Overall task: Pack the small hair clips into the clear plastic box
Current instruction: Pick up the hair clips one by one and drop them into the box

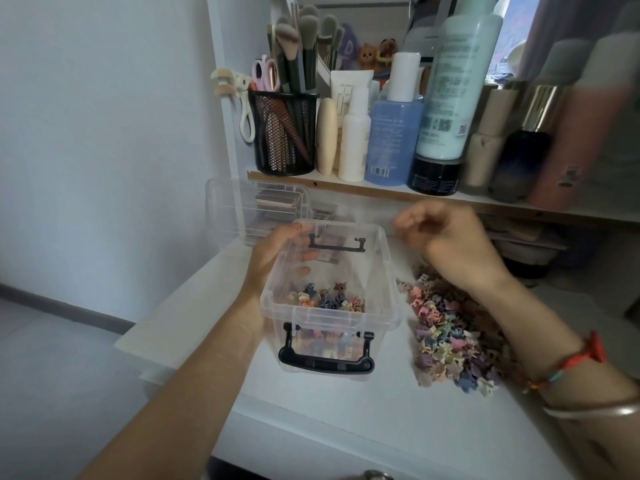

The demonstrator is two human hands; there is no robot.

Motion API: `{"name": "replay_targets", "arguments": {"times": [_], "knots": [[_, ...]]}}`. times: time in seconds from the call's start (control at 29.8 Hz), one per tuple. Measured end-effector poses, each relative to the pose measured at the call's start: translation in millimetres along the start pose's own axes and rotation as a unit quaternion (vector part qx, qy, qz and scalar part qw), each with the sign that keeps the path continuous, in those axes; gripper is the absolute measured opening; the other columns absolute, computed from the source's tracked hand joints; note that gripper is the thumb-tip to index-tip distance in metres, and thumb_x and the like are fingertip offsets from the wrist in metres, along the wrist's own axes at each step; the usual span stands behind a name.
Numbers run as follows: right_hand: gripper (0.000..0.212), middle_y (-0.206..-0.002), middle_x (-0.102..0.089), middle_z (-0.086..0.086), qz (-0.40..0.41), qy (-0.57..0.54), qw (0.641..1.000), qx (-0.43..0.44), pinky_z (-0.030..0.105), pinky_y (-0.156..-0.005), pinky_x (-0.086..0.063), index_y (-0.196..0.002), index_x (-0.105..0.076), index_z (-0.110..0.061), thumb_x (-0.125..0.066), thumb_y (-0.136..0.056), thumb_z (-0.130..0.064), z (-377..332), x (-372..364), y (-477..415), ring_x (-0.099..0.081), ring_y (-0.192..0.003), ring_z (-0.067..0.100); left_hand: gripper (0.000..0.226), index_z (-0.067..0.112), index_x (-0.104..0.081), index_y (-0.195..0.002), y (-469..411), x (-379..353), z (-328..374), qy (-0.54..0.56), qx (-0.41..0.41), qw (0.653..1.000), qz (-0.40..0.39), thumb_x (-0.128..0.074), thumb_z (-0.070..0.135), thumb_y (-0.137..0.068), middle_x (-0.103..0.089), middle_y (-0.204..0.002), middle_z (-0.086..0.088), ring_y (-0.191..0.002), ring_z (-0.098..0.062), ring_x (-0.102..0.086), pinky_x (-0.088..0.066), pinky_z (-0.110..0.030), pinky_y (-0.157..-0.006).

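Note:
A clear plastic box (384,271) with black latch handles stands open on the white desk, with several small coloured hair clips (329,299) on its bottom. My left hand (277,252) grips the box's left wall, fingers curled over the rim. A heap of small pastel hair clips (450,337) lies on the desk just right of the box. My right hand (440,233) hovers blurred above the far end of the heap, beside the box's far right corner, fingers curled loosely; I cannot tell whether it holds a clip.
The box's clear lid (242,209) lies behind the box at the left. A shelf (346,187) overhead carries a black mesh cup (285,133) of brushes and many bottles. The desk's left edge (166,306) drops to the floor.

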State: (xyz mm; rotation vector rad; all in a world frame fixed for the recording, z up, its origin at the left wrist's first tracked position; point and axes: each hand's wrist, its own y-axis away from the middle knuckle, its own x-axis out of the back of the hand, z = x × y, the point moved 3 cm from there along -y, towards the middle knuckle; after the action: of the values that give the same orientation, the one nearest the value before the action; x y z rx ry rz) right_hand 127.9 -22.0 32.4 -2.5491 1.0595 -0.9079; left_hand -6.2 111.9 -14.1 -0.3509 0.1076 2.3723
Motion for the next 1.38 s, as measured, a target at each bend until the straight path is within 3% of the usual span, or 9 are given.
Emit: {"name": "replay_targets", "arguments": {"times": [0.13,0.27,0.47,0.71,0.94,1.08,1.21,1.28,1.38], "knots": [[0.014,-0.074,-0.068,-0.015,-0.075,-0.153,0.984,0.05,0.006,-0.07,-0.047,-0.081,-0.065,-0.021,-0.066,-0.072,-0.009,-26,2,6,-0.059,-0.066,-0.001,0.019,0.018,-0.058,-0.083,1,-1,0,0.001,0.0,1.0,0.002,-0.041,0.022,-0.092,-0.059,-0.081,0.001,-0.077,-0.012,-0.056,-0.04,-0.028,-0.074],[0.013,-0.077,-0.063,-0.014,-0.057,0.089,0.994,0.019,-0.002,-0.066,-0.039,-0.09,-0.07,-0.017,-0.061,-0.084,-0.009,-3,9,0,-0.056,-0.064,-0.015,0.011,0.019,-0.059,-0.085,-2,1,-1,-0.002,0.003,1.0,-0.009,-0.052,0.027,-0.085,-0.06,-0.082,0.002,-0.076,-0.012,-0.056,-0.041,-0.028,-0.073],[0.017,-0.074,-0.062,-0.011,-0.188,0.353,0.916,-0.017,0.023,-0.083,-0.046,-0.084,-0.071,-0.02,-0.059,-0.082,-0.008,27,-9,6,-0.063,-0.088,0.012,0.015,0.018,-0.059,-0.088,-4,3,-2,-0.011,0.003,1.0,-0.012,-0.046,0.026,-0.088,-0.06,-0.084,0.001,-0.076,-0.012,-0.057,-0.041,-0.027,-0.071],[0.015,-0.076,-0.066,-0.016,-0.025,-0.088,0.994,0.056,0.009,-0.076,-0.045,-0.076,-0.067,-0.027,-0.065,-0.079,-0.012,-18,3,3,-0.06,-0.073,-0.004,0.012,0.019,-0.059,-0.082,-2,3,-2,-0.001,0.005,1.0,-0.006,-0.056,0.03,-0.077,-0.063,-0.074,0.005,-0.072,-0.011,-0.058,-0.041,-0.027,-0.07],[0.009,-0.085,-0.07,-0.005,-0.185,0.31,0.932,-0.042,0.016,-0.076,-0.041,-0.083,-0.073,-0.019,-0.064,-0.081,-0.018,18,5,5,-0.059,-0.082,0.005,0.027,0.018,-0.062,-0.085,-6,3,-3,-0.002,0.007,1.0,-0.013,-0.056,0.034,-0.064,-0.065,-0.071,0.007,-0.063,-0.006,-0.061,-0.042,-0.027,-0.067],[0.011,-0.084,-0.071,-0.005,-0.205,0.358,0.91,-0.03,0.022,-0.081,-0.046,-0.082,-0.073,-0.018,-0.064,-0.08,-0.013,27,-4,8,-0.06,-0.083,0.007,0.017,0.017,-0.062,-0.084,-3,2,-1,0.001,0.004,1.0,-0.006,-0.058,0.031,-0.074,-0.064,-0.071,0.006,-0.065,-0.008,-0.059,-0.042,-0.026,-0.068],[0.013,-0.071,-0.065,-0.014,-0.02,0.079,0.996,0.024,0.014,-0.075,-0.045,-0.072,-0.066,-0.025,-0.067,-0.079,-0.014,2,4,3,-0.057,-0.066,-0.005,0.017,0.017,-0.059,-0.087,-2,0,-1,-0.002,0.003,1.0,-0.007,-0.044,0.024,-0.09,-0.06,-0.08,0.002,-0.07,-0.009,-0.057,-0.04,-0.026,-0.069],[0.009,-0.069,-0.067,-0.012,-0.03,-0.091,0.994,0.059,0.011,-0.068,-0.047,-0.074,-0.065,-0.023,-0.068,-0.074,-0.015,-20,2,7,-0.061,-0.063,-0.001,0.02,0.018,-0.059,-0.088,-1,0,-1,-0.003,0.001,1.0,-0.007,-0.041,0.024,-0.091,-0.059,-0.083,0.002,-0.073,-0.01,-0.057,-0.04,-0.027,-0.07],[0.011,-0.071,-0.071,-0.016,-0.076,-0.069,0.991,0.083,0.024,-0.075,-0.048,-0.074,-0.068,-0.028,-0.064,-0.066,-0.034,-26,-3,9,-0.063,-0.072,0.015,0.019,0.018,-0.06,-0.088,-2,1,-1,-0.004,-0.002,1.0,-0.004,-0.042,0.025,-0.091,-0.06,-0.085,0.001,-0.077,-0.012,-0.056,-0.04,-0.028,-0.073]]}}
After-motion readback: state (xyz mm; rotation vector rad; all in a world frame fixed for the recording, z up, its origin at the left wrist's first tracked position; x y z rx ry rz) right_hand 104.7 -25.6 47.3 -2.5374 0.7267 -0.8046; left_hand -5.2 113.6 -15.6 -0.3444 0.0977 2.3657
